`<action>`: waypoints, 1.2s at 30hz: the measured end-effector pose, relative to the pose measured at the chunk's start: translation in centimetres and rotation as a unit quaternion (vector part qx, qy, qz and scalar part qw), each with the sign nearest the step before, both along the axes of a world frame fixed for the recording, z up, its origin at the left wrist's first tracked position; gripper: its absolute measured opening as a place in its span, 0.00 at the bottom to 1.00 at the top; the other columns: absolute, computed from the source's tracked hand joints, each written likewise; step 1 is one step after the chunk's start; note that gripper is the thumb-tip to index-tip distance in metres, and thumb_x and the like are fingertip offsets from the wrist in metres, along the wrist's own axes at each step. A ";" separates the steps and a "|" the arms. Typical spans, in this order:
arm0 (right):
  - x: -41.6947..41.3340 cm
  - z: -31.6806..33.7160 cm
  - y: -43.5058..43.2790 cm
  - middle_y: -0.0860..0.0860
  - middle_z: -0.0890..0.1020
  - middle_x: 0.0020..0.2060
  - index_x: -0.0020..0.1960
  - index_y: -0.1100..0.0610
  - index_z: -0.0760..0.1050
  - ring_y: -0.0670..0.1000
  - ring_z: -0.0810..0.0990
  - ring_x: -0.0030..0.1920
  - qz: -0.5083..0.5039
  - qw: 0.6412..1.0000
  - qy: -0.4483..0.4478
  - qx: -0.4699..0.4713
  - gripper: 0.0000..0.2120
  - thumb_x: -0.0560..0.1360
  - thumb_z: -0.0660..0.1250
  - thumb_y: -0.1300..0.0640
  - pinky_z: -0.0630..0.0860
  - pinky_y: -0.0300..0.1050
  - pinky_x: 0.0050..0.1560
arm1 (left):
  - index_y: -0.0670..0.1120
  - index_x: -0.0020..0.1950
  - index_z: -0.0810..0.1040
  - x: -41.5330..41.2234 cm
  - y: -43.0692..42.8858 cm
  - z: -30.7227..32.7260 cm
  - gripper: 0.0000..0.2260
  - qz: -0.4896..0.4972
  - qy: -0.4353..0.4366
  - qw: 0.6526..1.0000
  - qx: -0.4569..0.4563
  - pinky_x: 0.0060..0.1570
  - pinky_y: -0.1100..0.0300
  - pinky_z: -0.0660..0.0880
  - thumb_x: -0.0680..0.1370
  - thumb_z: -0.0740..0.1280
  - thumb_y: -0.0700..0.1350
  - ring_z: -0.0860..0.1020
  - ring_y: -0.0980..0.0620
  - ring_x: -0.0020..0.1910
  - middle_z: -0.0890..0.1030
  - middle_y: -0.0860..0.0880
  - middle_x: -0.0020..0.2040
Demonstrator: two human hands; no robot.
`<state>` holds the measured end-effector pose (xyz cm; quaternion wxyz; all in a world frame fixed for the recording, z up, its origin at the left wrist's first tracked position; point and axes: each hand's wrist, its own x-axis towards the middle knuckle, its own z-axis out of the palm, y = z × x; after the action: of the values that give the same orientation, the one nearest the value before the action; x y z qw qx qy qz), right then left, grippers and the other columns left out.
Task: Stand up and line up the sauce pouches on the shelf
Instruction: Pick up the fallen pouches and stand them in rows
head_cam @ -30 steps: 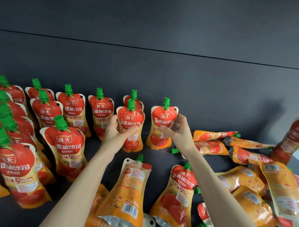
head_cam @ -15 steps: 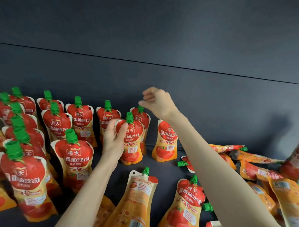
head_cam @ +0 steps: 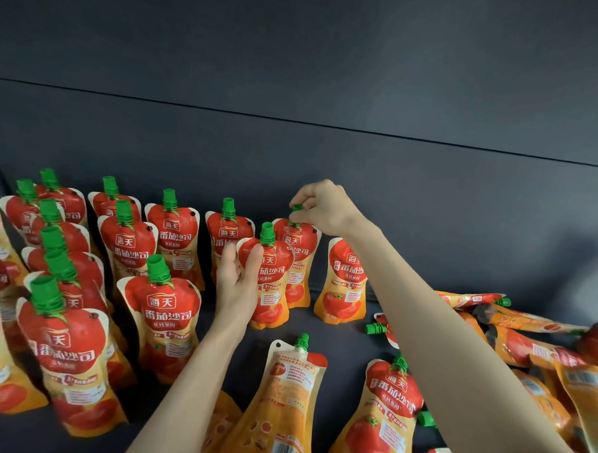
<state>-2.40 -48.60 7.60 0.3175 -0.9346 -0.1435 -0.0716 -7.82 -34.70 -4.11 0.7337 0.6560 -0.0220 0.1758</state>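
Red and orange tomato sauce pouches with green caps stand in rows on the dark shelf (head_cam: 337, 334). My left hand (head_cam: 237, 278) grips the left edge of an upright pouch (head_cam: 274, 280) in the middle. My right hand (head_cam: 320, 206) pinches the green cap of the back-row pouch (head_cam: 298, 247) just behind it. Another upright pouch (head_cam: 343, 283) stands to the right, partly behind my right forearm.
Several pouches lie flat in a heap at the right (head_cam: 525, 345). Two more lie flat near the front, one showing its back (head_cam: 283, 403) and one its front (head_cam: 385, 411). Standing rows fill the left (head_cam: 73, 346). The dark back wall (head_cam: 328, 159) rises behind.
My right hand left the rightmost upright pouch, rose and came down onto the cap of the back-row pouch. My left hand stayed on the middle pouch. The view shifted.
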 end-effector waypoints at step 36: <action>-7.0 -1.0 -3.2 0.51 0.82 0.48 0.55 0.59 0.79 0.46 0.80 0.48 -0.029 0.985 -0.136 0.105 0.09 0.76 0.65 0.60 0.72 0.27 0.46 | 0.51 0.70 0.65 -3.4 -1.2 1.9 0.21 0.087 -0.161 0.957 0.225 0.70 0.54 0.62 0.78 0.63 0.47 0.59 0.56 0.72 0.62 0.51 0.72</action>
<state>-9.39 -51.79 6.59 0.3896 -0.8813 -0.1501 -0.2215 -11.25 -35.93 -2.25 0.5360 0.7662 -0.1214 0.3331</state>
